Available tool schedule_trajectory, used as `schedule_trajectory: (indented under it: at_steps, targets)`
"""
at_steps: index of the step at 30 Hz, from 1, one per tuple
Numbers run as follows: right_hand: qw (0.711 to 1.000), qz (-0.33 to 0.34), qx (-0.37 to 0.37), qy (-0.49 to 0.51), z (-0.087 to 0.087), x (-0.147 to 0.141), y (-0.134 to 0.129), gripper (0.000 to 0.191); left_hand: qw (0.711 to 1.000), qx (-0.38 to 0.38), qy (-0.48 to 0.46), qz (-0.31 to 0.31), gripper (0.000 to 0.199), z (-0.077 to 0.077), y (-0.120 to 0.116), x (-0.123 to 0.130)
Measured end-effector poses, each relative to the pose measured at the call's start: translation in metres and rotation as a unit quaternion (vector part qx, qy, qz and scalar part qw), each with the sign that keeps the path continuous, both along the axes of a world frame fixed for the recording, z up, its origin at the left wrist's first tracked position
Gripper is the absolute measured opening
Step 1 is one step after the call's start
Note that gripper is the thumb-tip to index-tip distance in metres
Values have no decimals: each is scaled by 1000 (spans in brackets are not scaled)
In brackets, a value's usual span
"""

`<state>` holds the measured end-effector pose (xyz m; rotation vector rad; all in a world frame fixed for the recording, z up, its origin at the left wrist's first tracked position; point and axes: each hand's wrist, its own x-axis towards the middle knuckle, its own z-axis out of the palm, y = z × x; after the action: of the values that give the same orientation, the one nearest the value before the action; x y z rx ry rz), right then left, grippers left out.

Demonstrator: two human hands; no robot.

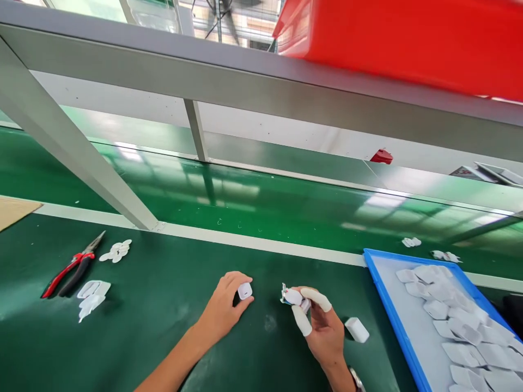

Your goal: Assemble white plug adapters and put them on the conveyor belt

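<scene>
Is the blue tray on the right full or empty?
Neither: the blue tray is partly filled. White plastic pieces lie loosely across its far side and right, while a bare grey strip runs along its left edge.

Nothing here can be read. The small white block [245, 290] under the left hand [224, 309] has a plain face, and so does the piece [292, 296] pinched in the right hand [322, 326]. The red bin [408, 38] up at one o'clock has a bare side. A grey sheet [466, 172] at three o'clock carries a red mark, too small and blurred to make out.
</scene>
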<state>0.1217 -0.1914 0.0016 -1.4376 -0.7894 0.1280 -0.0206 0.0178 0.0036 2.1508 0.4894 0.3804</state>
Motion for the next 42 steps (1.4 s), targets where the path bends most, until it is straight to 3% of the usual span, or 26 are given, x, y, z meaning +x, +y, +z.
schedule_trajectory:
  at_steps: [9, 14, 21, 31, 36, 42]
  targets:
    - [994, 33, -11, -106, 7, -4, 6, 32, 989, 25, -147, 11, 36, 4, -12, 1]
    - [986, 52, -20, -154, 23, -4, 12, 37, 973, 86, -212, 12, 33, 5, -17, 0]
    - [943, 127, -20, -307, 46, -3, 29, 56, 965, 46, -258, 20, 38, 4, -26, -1]
    - [911, 78, -49, -403, 25, -16, 29, 62, 944, 142, -298, -16, 35, -1, -25, -3]
    - [898, 46, -79, -431, 24, -19, 24, 56, 942, 160, -293, -22, 37, 3, -26, -2]
    - [897, 57, -106, -425, 21, -21, 25, 54, 943, 168, -284, -50, 39, 3, -27, -3]
